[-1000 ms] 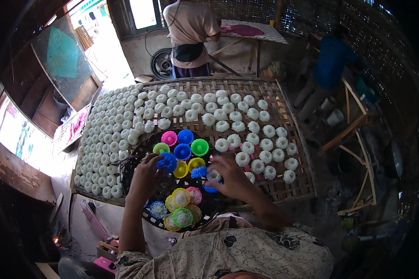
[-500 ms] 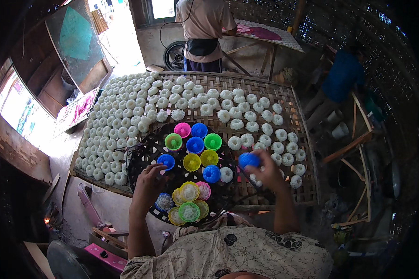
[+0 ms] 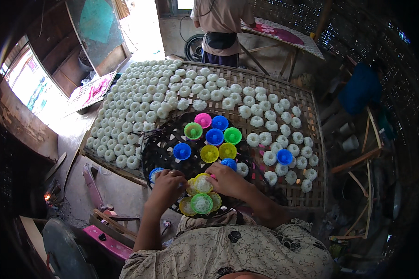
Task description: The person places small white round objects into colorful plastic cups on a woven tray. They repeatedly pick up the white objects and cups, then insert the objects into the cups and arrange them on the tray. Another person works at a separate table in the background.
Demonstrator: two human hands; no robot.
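My left hand is closed at the near left of a dark round woven basket. Its fingers are against a blue fluted mould with white filling, partly hidden. My right hand has its fingers closed over a pink mould, mostly covered. Between the hands lie yellow moulds and a green mould, filled with white shreds. Farther in are empty-looking pink, blue, green and yellow moulds. One blue mould sits among white ring-shaped cakes at right.
A large woven bamboo rack carries many white ring cakes beneath the basket. A person stands at a table beyond it. Another person in blue is at the right, by a wooden frame.
My right hand has left the blue mould on the rack and come back to the filled moulds. My left hand has come nearer, and the filled blue mould has shifted left. The view has shifted.
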